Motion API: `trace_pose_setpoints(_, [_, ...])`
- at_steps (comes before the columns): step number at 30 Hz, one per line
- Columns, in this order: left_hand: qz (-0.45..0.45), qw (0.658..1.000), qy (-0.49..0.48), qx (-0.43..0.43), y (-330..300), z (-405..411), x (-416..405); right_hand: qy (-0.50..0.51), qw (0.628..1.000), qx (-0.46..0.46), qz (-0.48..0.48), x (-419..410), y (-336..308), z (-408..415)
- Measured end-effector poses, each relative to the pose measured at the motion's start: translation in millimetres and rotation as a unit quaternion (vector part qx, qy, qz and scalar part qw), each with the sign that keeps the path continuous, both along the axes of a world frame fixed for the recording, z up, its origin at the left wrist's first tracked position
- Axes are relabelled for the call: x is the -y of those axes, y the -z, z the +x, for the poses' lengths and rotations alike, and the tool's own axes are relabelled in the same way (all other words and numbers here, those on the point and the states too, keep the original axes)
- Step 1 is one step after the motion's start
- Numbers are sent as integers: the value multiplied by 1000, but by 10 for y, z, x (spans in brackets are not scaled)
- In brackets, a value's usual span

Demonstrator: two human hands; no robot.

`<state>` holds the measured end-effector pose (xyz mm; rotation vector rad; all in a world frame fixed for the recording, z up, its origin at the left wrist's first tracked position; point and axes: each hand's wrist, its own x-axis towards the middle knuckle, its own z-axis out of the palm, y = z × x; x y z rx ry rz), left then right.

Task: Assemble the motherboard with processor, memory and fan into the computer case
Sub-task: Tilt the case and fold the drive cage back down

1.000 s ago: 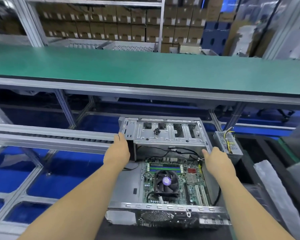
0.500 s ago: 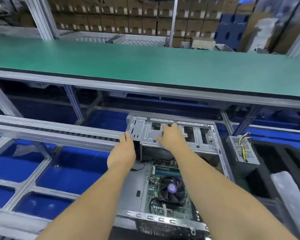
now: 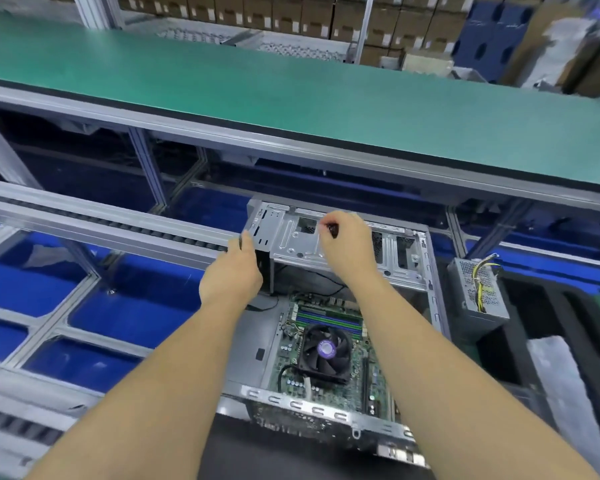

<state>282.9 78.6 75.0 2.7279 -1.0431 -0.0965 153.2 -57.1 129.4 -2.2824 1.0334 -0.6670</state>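
Note:
An open grey computer case (image 3: 433, 299) lies flat in front of me. Inside it sits the green motherboard (image 3: 291, 372) with memory sticks (image 3: 329, 318) and a black fan (image 3: 326, 351) with a purple hub. A metal drive cage (image 3: 291, 237) spans the far end of the case. My left hand (image 3: 234, 271) grips the cage's left corner. My right hand (image 3: 349, 245) is over the cage top, its fingers pinching a small dark object (image 3: 332, 230), probably a bunch of screws.
A grey power supply (image 3: 478, 289) with yellow wires stands to the right of the case. A green conveyor belt (image 3: 291, 88) runs across beyond it. A roller rail (image 3: 101, 220) runs on the left over blue bins (image 3: 132, 317). Stacked cartons (image 3: 291, 12) fill the back.
My right hand left the case's right edge, crossed to the drive cage top and closed its fingers on the small dark object there. My left hand stayed on the cage corner.

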Motion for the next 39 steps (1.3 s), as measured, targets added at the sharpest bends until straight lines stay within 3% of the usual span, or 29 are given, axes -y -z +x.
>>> trace_pose_setpoints(6, [-108,994,5,21,-103,-171,-195,-39,993,59,97,-776,-119,-341])
trace_pose_setpoints(13, [-168,984,-6,-60,-220,-316,-1006,-72,972,120,189,-2149,19,-337])
trace_pose_setpoints(16, [-204,974,-53,-85,-98,-149,-1643,-106,961,148,208,-2710,190,-232])
trace_pose_setpoints(20, [-202,967,-137,-74,350,-25,-2618,-167,956,72,230,-3351,578,6])
trace_pose_setpoints(25, [-148,961,-221,-70,974,-2,-3817,-236,944,-86,215,-4162,1232,414])
trace_pose_setpoints(31, [-9,954,-299,-25,1610,-325,-5201,-395,875,-240,143,-5407,1959,653])
trace_pose_setpoints(35, [27,941,-338,-22,1825,-513,-5863,-442,846,-283,95,-5929,2256,675])
trace_pose_setpoints(39, [3,930,-366,-42,1902,-597,-6045,-441,845,-288,91,-6036,2404,680])
